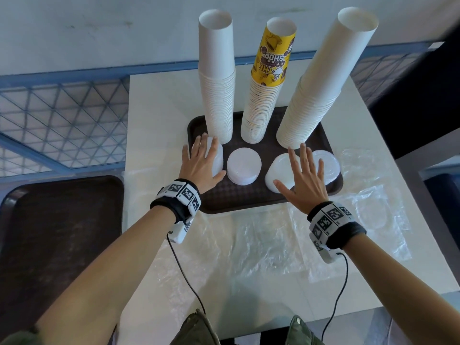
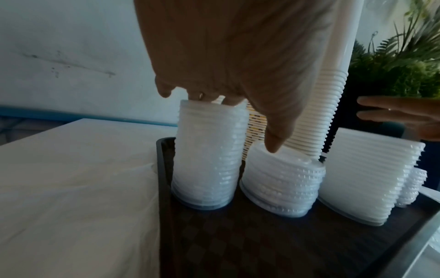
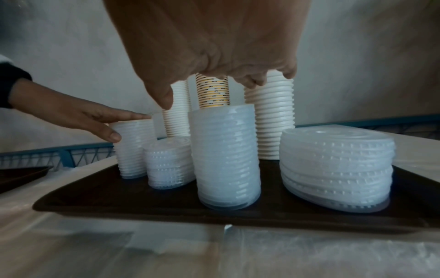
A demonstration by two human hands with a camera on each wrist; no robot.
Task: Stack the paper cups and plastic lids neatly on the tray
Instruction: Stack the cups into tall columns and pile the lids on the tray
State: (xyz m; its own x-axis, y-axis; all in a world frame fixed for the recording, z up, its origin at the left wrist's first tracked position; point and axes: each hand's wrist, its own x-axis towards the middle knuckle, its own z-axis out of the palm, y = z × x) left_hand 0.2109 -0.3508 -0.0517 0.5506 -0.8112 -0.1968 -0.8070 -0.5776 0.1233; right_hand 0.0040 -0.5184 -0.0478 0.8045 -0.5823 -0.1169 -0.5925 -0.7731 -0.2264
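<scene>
Both hands flat, fingers spread: left hand (image 1: 202,162) on a lid stack (image 1: 217,158), right hand (image 1: 304,173) over another (image 1: 280,170). Tray (image 1: 254,197) holds 3 cup stacks (image 1: 265,95), 4 lid stacks.

Brown tray (image 1: 261,205): three tall upright cup stacks (image 1: 217,95) at back, middle one yellow-printed; four translucent lid stacks (image 1: 244,166) in front, uneven heights.

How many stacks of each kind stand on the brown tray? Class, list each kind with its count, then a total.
Plain white paper cup stacks: 2
Yellow printed paper cup stack: 1
Translucent white plastic lid stacks: 4
Total: 7 stacks
</scene>
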